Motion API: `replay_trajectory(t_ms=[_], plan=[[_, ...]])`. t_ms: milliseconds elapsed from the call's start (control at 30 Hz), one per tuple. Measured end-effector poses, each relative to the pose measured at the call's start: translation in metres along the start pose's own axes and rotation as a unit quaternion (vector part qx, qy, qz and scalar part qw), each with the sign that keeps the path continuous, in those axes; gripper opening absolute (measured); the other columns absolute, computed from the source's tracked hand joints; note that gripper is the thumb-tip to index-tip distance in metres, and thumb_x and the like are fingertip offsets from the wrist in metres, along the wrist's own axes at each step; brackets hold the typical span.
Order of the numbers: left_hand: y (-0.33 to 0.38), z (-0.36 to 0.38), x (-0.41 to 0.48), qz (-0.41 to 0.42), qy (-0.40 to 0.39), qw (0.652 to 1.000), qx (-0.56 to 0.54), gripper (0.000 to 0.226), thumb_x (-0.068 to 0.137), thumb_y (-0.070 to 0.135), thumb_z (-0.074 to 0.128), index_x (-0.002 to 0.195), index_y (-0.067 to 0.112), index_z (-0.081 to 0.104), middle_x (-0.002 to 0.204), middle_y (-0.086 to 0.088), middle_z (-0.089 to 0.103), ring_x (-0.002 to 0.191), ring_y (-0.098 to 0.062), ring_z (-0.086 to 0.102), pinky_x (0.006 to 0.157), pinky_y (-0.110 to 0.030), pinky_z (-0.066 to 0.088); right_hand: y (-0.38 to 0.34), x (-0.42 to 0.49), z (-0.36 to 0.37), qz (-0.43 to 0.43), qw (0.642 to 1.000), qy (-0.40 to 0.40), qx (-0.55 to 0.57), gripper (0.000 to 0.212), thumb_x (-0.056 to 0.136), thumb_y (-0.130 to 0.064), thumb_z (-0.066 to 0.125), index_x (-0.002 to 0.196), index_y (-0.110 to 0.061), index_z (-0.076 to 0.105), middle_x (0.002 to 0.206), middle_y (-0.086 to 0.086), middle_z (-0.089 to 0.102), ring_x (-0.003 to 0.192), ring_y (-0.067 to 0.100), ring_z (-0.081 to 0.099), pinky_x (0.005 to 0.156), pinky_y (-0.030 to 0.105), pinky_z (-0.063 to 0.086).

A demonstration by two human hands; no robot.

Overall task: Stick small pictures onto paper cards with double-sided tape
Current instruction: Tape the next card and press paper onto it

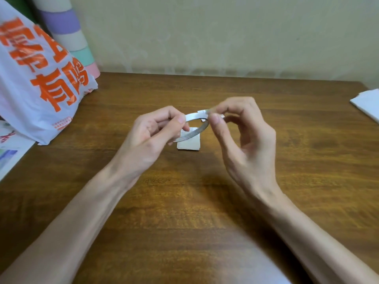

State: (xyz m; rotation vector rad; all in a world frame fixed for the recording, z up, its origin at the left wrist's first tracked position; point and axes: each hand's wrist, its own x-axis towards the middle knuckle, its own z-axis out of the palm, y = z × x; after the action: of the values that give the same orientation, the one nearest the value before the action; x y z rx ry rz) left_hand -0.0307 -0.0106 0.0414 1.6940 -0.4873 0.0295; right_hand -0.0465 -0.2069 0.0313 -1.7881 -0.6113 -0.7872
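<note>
A thin white ring of double-sided tape (195, 132) is held in the air over the middle of the wooden table (184, 201). My left hand (151, 132) grips the ring's left side between thumb and fingers. My right hand (244, 136) pinches the ring's upper right edge with thumb and forefinger, where a short loose end of tape sticks up. Below the ring a small stack of pale paper cards (189, 143) lies flat on the table, partly hidden by the tape and my left fingers.
A white plastic bag (39, 85) with orange print stands at the left edge, with pastel striped rolls (69, 33) behind it and printed sheets (10, 148) beneath. White paper (367, 104) lies at the far right edge. A wall bounds the table's back.
</note>
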Motion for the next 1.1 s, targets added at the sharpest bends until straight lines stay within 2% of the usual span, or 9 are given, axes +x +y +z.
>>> replay_trajectory(t_ms=[100, 233, 433, 567, 667, 767, 900, 1000, 1100], plan=[[0.001, 0.005, -0.003, -0.009, -0.039, 0.999, -0.024, 0.025, 0.105, 0.028, 0.054, 0.090, 0.014, 0.068, 0.065, 0.005, 0.040, 0.069, -0.013, 0.037, 0.069, -0.023, 0.038, 0.013, 0.006, -0.001, 0.093, 0.994, -0.016, 0.057, 0.013, 0.099, -0.007, 0.071, 0.112, -0.006, 0.073, 0.112, 0.003, 0.075, 0.108, 0.025, 0.071, 0.090, 0.046, 0.059], [0.003, 0.010, -0.003, -0.051, -0.098, 0.989, -0.094, 0.029, 0.106, 0.030, 0.053, 0.088, 0.014, 0.069, 0.061, 0.004, 0.043, 0.062, -0.014, 0.040, 0.064, -0.022, 0.042, 0.016, 0.011, -0.004, 0.165, 0.977, -0.014, 0.135, 0.015, 0.096, -0.006, 0.073, 0.110, 0.000, 0.074, 0.108, 0.009, 0.078, 0.098, 0.017, 0.074, 0.087, 0.033, 0.059], [0.007, 0.028, 0.001, -0.178, -0.239, 0.911, -0.285, 0.045, 0.101, 0.037, 0.046, 0.078, 0.010, 0.073, 0.052, 0.002, 0.047, 0.045, -0.012, 0.039, 0.052, -0.026, 0.041, 0.017, 0.008, 0.009, 0.213, 0.955, -0.077, 0.193, 0.013, 0.097, -0.001, 0.070, 0.110, -0.001, 0.072, 0.092, -0.001, 0.073, 0.085, 0.007, 0.070, 0.079, 0.021, 0.055], [0.004, 0.037, -0.003, -0.198, -0.259, 0.874, -0.361, 0.049, 0.105, 0.034, 0.040, 0.073, 0.016, 0.072, 0.050, 0.007, 0.049, 0.045, -0.008, 0.050, 0.055, -0.025, 0.045, 0.018, 0.003, 0.014, 0.270, 0.933, -0.090, 0.221, 0.013, 0.097, -0.002, 0.071, 0.108, 0.003, 0.072, 0.091, -0.004, 0.073, 0.083, 0.007, 0.070, 0.076, 0.021, 0.056], [0.001, 0.038, -0.006, -0.194, -0.212, 0.891, -0.352, 0.051, 0.108, 0.035, 0.039, 0.067, 0.016, 0.062, 0.043, 0.010, 0.031, 0.037, -0.005, 0.032, 0.046, -0.022, 0.031, 0.020, 0.004, 0.010, 0.291, 0.929, -0.079, 0.215, 0.013, 0.097, -0.004, 0.071, 0.108, 0.002, 0.073, 0.095, -0.001, 0.075, 0.087, 0.007, 0.071, 0.081, 0.023, 0.056], [-0.007, 0.038, -0.007, -0.165, -0.070, 0.946, -0.269, 0.045, 0.107, 0.037, 0.048, 0.068, 0.015, 0.053, 0.052, 0.005, 0.015, 0.045, -0.011, 0.015, 0.051, -0.031, 0.014, 0.022, 0.008, 0.002, 0.292, 0.935, -0.035, 0.200, 0.017, 0.099, -0.013, 0.070, 0.107, 0.001, 0.076, 0.094, 0.006, 0.073, 0.088, 0.010, 0.066, 0.078, 0.024, 0.053], [-0.013, 0.033, -0.006, -0.055, 0.099, 0.986, -0.123, 0.018, 0.098, 0.031, 0.069, 0.092, 0.014, 0.070, 0.050, 0.010, 0.029, 0.046, -0.010, 0.021, 0.047, -0.023, 0.021, 0.024, 0.003, -0.006, 0.317, 0.924, -0.029, 0.214, 0.012, 0.099, -0.008, 0.068, 0.103, -0.002, 0.077, 0.092, 0.001, 0.072, 0.088, 0.012, 0.065, 0.080, 0.026, 0.050], [-0.011, 0.032, -0.002, -0.025, 0.108, 0.991, -0.070, 0.025, 0.098, 0.025, 0.073, 0.123, 0.023, 0.073, 0.050, 0.007, 0.041, 0.046, -0.011, 0.028, 0.046, -0.020, 0.028, 0.024, -0.002, -0.007, 0.322, 0.921, -0.044, 0.215, 0.011, 0.098, -0.002, 0.066, 0.099, -0.006, 0.076, 0.092, 0.000, 0.073, 0.089, 0.013, 0.065, 0.080, 0.027, 0.050], [-0.012, 0.034, -0.001, -0.016, 0.108, 0.993, -0.050, 0.026, 0.094, 0.022, 0.075, 0.120, 0.020, 0.077, 0.059, 0.009, 0.053, 0.046, -0.010, 0.036, 0.046, -0.019, 0.032, 0.023, -0.002, -0.006, 0.313, 0.924, -0.059, 0.211, 0.014, 0.097, 0.001, 0.064, 0.100, -0.006, 0.076, 0.090, 0.003, 0.072, 0.091, 0.013, 0.064, 0.079, 0.026, 0.050]])
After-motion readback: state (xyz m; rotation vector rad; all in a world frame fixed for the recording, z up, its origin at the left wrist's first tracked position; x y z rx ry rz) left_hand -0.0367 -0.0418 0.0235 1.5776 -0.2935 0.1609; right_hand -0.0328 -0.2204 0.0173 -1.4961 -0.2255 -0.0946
